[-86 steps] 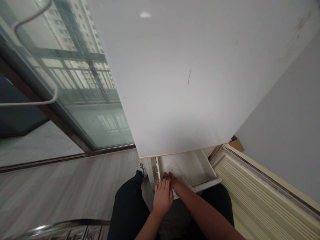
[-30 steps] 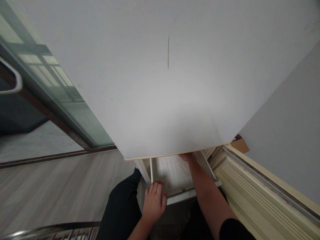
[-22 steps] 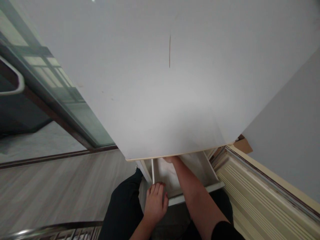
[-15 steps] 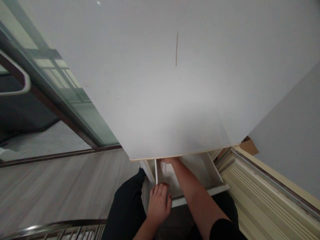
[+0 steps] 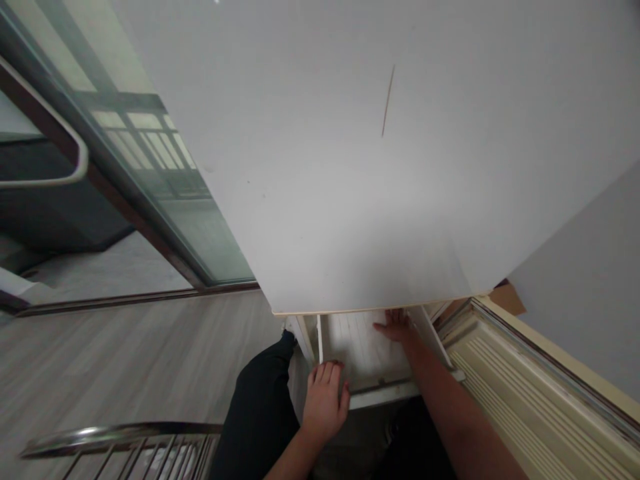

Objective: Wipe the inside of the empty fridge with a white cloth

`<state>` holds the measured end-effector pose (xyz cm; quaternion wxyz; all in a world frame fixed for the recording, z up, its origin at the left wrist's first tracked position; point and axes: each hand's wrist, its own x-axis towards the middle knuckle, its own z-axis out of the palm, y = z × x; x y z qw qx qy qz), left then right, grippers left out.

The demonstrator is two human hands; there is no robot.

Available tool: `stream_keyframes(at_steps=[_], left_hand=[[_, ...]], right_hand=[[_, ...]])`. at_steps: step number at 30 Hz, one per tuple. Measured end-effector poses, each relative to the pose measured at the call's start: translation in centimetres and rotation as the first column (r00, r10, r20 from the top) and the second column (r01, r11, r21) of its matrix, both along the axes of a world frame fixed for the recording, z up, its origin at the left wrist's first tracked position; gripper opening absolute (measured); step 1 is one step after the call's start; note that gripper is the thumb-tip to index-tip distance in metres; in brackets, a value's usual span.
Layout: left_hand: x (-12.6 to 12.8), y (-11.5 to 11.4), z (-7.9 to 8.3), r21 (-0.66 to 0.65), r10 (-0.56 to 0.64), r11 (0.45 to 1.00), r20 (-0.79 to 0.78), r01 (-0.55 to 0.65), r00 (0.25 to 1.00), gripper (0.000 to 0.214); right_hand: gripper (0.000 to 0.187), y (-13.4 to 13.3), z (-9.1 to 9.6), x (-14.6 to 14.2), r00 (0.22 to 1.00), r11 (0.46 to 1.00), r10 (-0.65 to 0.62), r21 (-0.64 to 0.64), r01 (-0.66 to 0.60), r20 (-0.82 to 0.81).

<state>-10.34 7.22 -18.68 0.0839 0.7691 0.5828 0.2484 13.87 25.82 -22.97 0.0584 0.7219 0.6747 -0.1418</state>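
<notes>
A white drawer (image 5: 385,395) stands pulled out under a large white tabletop (image 5: 350,167). My left hand (image 5: 327,400) rests on the drawer's front left corner, fingers curled over its edge. Inside the drawer, near the back right, my right hand (image 5: 397,326) lies flat with fingers spread on the ribbed white bottom (image 5: 357,347). Nothing shows in either hand. The tabletop hides the drawer's back part.
My legs in black trousers (image 5: 263,407) are close to the drawer. A cream ribbed panel (image 5: 525,393) lies at the right beside a grey wall. A glass sliding door (image 5: 150,173) and wooden floor (image 5: 125,360) are at the left. A metal rail (image 5: 115,440) is bottom left.
My right hand has slid from the drawer's back left to its back right and now lies flat in view. My left hand stayed on the front corner. The view shifted slightly.
</notes>
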Motion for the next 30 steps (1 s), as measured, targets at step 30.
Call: stream_keyframes(at_steps=[30], left_hand=[[-0.2,0.2,-0.3,-0.002,-0.018,1.000,-0.027,0.018,0.999,0.025]], right_hand=[[0.124,2.4,-0.2,-4.8,0.941,0.925,0.292,-0.199,-0.323,-0.168]])
